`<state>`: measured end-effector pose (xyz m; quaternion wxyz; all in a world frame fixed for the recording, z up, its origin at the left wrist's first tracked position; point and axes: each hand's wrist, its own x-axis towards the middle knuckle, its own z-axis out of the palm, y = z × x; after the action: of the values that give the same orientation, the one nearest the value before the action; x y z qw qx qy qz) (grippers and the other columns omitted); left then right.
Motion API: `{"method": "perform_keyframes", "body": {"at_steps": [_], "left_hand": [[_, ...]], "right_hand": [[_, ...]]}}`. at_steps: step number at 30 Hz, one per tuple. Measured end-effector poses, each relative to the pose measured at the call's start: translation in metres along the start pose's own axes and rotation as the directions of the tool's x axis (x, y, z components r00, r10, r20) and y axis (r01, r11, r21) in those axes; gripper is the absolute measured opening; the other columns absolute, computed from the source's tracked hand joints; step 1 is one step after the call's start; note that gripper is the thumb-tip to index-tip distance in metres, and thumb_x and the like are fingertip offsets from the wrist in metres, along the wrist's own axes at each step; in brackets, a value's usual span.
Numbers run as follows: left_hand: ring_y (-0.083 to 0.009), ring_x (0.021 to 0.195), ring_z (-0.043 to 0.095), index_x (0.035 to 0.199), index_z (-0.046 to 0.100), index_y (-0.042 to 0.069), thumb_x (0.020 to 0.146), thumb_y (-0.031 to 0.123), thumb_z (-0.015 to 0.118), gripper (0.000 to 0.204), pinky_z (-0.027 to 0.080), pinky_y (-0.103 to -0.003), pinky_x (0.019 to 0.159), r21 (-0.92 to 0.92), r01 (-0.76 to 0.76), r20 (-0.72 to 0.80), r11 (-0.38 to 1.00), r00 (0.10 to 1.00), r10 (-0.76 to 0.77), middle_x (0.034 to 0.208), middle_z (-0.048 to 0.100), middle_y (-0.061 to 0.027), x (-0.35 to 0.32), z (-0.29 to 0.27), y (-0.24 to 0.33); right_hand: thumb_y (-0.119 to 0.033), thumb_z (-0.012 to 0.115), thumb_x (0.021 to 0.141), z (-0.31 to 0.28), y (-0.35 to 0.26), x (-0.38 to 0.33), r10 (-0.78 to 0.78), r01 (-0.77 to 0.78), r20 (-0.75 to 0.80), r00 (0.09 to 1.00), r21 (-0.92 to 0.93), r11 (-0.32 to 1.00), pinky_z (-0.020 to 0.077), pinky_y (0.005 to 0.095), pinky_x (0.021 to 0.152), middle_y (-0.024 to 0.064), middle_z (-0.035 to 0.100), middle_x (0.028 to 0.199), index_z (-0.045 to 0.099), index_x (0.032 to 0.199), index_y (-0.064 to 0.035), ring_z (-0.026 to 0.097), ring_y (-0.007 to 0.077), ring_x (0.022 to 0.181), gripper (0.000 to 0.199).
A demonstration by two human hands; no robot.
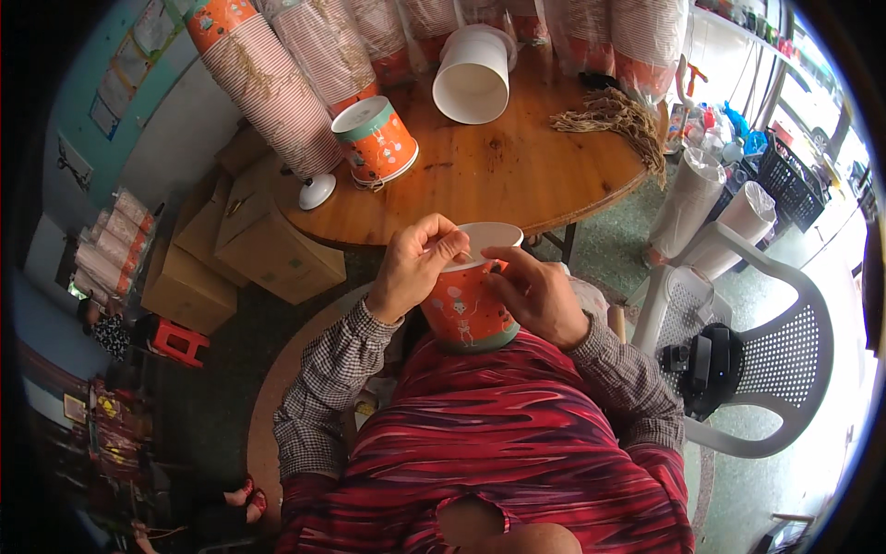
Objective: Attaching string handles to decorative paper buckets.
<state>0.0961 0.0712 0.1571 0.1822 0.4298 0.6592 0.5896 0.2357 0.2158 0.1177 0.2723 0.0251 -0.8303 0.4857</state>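
Here on the red-patterned lap [503, 397] sits the orange bucket [466, 309], green band low, white rim up! The left hand [420, 263] has thumb and forefinger pinched together at that rim, on what looks like a thin strand [467, 258]; the right hand [544, 294] curves in opposite, fingers bent against the bucket, firm grip or light touch, I can't tell. Beyond, the wooden table [480, 171] carries a second orange bucket [380, 148], a tipped white tub [472, 78] and, at the back, bagged stacks [318, 42].
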Motion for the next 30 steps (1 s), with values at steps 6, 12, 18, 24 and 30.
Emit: {"method": "perform_keyframes", "body": {"at_steps": [6, 12, 18, 24, 30], "left_hand": [[-0.0126, 0.082, 0.058, 0.089, 0.059, 0.000, 0.091, 0.017, 0.063, 0.017, 0.047, -0.026, 0.076, 0.216, -0.302, 0.029, 0.929, 0.952, 0.303, 0.087, 0.061, -0.0049, 0.003, 0.009, -0.002], [-0.0099, 0.079, 0.058, 0.089, 0.058, 0.000, 0.092, 0.017, 0.063, 0.017, 0.047, -0.023, 0.073, 0.073, -0.233, -0.053, 0.970, 0.970, 0.237, 0.084, 0.061, -0.0038, -0.002, 0.009, -0.012], [-0.0076, 0.073, 0.057, 0.088, 0.059, 0.000, 0.092, 0.017, 0.063, 0.018, 0.046, -0.023, 0.066, 0.228, -0.230, -0.024, 0.946, 0.970, 0.241, 0.079, 0.060, -0.0029, -0.001, 0.005, -0.010], [-0.0059, 0.075, 0.054, 0.087, 0.059, 0.001, 0.093, 0.017, 0.062, 0.017, 0.046, -0.022, 0.070, 0.238, -0.254, -0.050, 0.938, 0.961, 0.273, 0.081, 0.059, 0.0004, 0.000, 0.013, -0.002], [-0.0126, 0.075, 0.059, 0.093, 0.060, 0.000, 0.092, 0.021, 0.063, 0.022, 0.047, -0.024, 0.068, 0.169, -0.254, -0.120, 0.952, 0.954, 0.276, 0.083, 0.062, -0.0050, 0.000, 0.012, -0.013]], "right_hand": [[-0.013, 0.061, 0.087, 0.016, 0.014, 0.013, -0.026, 0.036, -0.103, 0.994, 0.100, 0.994, 0.0487, 0.0345, 0.052, 0.0158, 0.061, 0.065, 0.061, 0.104, -0.0064, 0.064, 0.0295, 0.058, 0.018], [-0.009, 0.058, 0.089, 0.022, 0.028, 0.019, 0.027, -0.014, -0.110, 0.994, 0.118, 0.993, 0.0457, 0.0291, 0.049, 0.0102, 0.060, 0.064, 0.059, 0.100, -0.0045, 0.060, 0.0172, 0.056, 0.012], [-0.014, 0.061, 0.084, 0.020, 0.015, 0.023, 0.015, -0.012, -0.108, 0.994, 0.029, 1.000, 0.0470, 0.0364, 0.050, 0.0165, 0.059, 0.063, 0.059, 0.095, -0.0070, 0.063, 0.0309, 0.057, 0.013], [-0.017, 0.063, 0.084, 0.016, 0.011, 0.031, 0.007, -0.004, -0.072, 0.997, 0.043, 0.999, 0.0472, 0.0371, 0.051, 0.0162, 0.060, 0.065, 0.058, 0.095, -0.0048, 0.063, 0.0322, 0.059, 0.017], [-0.015, 0.063, 0.086, 0.015, 0.008, 0.030, 0.038, -0.035, -0.062, 0.997, 0.056, 0.998, 0.0447, 0.0335, 0.048, 0.0145, 0.058, 0.061, 0.059, 0.095, -0.0034, 0.061, 0.0252, 0.052, 0.015]]}}
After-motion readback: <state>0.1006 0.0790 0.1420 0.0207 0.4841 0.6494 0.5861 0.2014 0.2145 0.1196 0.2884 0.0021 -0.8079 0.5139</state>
